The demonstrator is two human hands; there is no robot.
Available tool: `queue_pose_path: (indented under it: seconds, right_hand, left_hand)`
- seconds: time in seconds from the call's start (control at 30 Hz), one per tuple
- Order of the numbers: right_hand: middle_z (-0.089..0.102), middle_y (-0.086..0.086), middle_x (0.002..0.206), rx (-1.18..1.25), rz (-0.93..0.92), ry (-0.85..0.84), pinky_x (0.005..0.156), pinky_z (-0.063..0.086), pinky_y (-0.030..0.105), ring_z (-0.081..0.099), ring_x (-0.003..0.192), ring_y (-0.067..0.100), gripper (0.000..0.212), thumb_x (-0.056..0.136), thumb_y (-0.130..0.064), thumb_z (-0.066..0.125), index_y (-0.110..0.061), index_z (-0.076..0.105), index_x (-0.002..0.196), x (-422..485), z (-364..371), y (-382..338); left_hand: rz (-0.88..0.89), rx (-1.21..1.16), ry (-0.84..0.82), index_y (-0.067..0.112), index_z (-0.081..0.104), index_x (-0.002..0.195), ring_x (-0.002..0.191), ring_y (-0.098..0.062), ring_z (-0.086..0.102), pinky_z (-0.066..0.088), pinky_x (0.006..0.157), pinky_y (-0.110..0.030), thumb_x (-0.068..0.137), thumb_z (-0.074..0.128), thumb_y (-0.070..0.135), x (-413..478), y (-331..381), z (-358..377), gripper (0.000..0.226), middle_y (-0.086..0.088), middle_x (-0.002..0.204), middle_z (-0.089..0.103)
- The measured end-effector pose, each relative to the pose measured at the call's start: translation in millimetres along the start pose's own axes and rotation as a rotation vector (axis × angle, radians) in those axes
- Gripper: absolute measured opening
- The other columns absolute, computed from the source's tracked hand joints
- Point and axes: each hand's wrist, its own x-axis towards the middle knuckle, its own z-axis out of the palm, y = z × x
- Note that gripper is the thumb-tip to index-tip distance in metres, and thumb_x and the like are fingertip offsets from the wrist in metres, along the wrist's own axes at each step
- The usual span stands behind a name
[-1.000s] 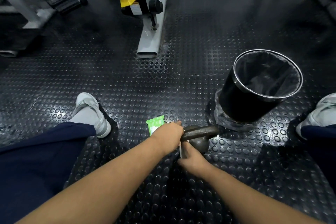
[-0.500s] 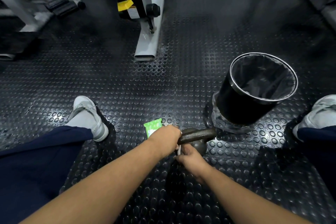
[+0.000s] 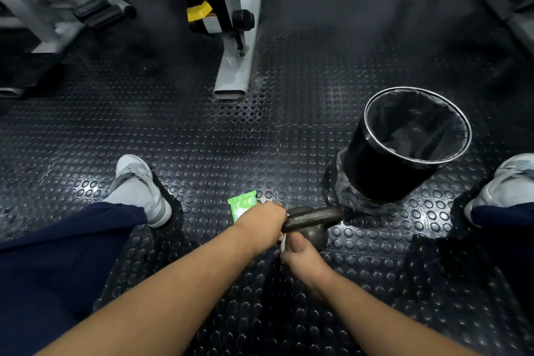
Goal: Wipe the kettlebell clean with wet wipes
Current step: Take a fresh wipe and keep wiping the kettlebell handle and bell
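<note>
A small dark iron kettlebell (image 3: 313, 225) stands on the studded rubber floor between my legs. My left hand (image 3: 261, 224) is closed around the left end of its handle. My right hand (image 3: 299, 253) presses a white wet wipe (image 3: 283, 243) against the near left side of the bell's body; only a strip of the wipe shows between my hands. A green pack of wet wipes (image 3: 241, 206) lies on the floor just left of my left hand, partly hidden by it.
A black bin (image 3: 375, 173) with a dark liner stands to the right, behind the kettlebell. Grey machine legs (image 3: 235, 72) and other gym frames (image 3: 57, 9) stand at the back. My grey shoes (image 3: 138, 188) rest on either side.
My hands stay on the kettlebell; the right hand with the wipe has shifted slightly along the bell's near side. The view has drifted a little.
</note>
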Motion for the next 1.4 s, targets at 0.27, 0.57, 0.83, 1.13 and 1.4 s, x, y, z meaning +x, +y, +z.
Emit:
queue_pose_path:
  seconds: [0.27, 0.57, 0.83, 1.13, 1.4]
  right_hand:
    - [0.061, -0.010, 0.081, -0.323, 0.007, -0.033, 0.071, 0.047, 0.012, 0.054, 0.074, -0.002, 0.029, 0.088, 0.005, 0.059, -0.024, 0.053, 0.086, 7.6, 3.6, -18.6]
    - [0.077, 0.006, 0.103, 0.060, 0.000, 0.043, 0.091, 0.058, 0.040, 0.072, 0.101, 0.021, 0.047, 0.071, 0.000, 0.057, -0.014, 0.061, 0.115, -8.9, 11.5, -7.0]
    - [0.072, -0.006, 0.092, -0.222, 0.003, 0.053, 0.074, 0.053, 0.015, 0.067, 0.087, 0.009, 0.033, 0.086, 0.008, 0.060, -0.022, 0.062, 0.097, 8.5, 5.0, -10.8]
    - [0.074, -0.002, 0.076, -0.037, 0.094, 0.053, 0.064, 0.053, 0.026, 0.067, 0.071, 0.015, 0.033, 0.085, 0.013, 0.052, -0.011, 0.071, 0.098, 6.2, -4.4, -6.2]
    - [0.078, 0.009, 0.091, -0.070, 0.043, 0.032, 0.081, 0.058, 0.042, 0.070, 0.085, 0.022, 0.034, 0.075, 0.003, 0.057, -0.009, 0.071, 0.104, 9.6, -1.9, -4.3]
  left_hand:
    - [0.011, 0.030, -0.017, 0.012, 0.070, 0.116, 0.103, -0.031, 0.069, 0.057, 0.088, -0.036, 0.090, 0.068, 0.018, 4.0, -2.0, 1.4, 0.027, -0.007, 0.129, 0.066]
    - [-0.016, 0.034, -0.022, 0.013, 0.071, 0.103, 0.090, -0.029, 0.070, 0.059, 0.079, -0.037, 0.089, 0.068, 0.016, 2.9, 1.3, -0.8, 0.014, -0.007, 0.099, 0.070]
    - [-0.013, 0.027, -0.041, 0.012, 0.072, 0.107, 0.089, -0.028, 0.069, 0.054, 0.074, -0.033, 0.091, 0.068, 0.014, 3.0, 3.2, -5.1, 0.017, -0.007, 0.099, 0.071]
    - [0.004, 0.031, -0.029, 0.008, 0.071, 0.109, 0.098, -0.032, 0.070, 0.052, 0.076, -0.033, 0.090, 0.069, 0.014, 3.0, 7.1, -9.6, 0.020, -0.010, 0.115, 0.069]
    - [0.029, 0.033, -0.007, 0.010, 0.071, 0.111, 0.102, -0.031, 0.070, 0.053, 0.079, -0.034, 0.088, 0.068, 0.012, 3.3, 1.6, -3.5, 0.023, -0.008, 0.131, 0.066]
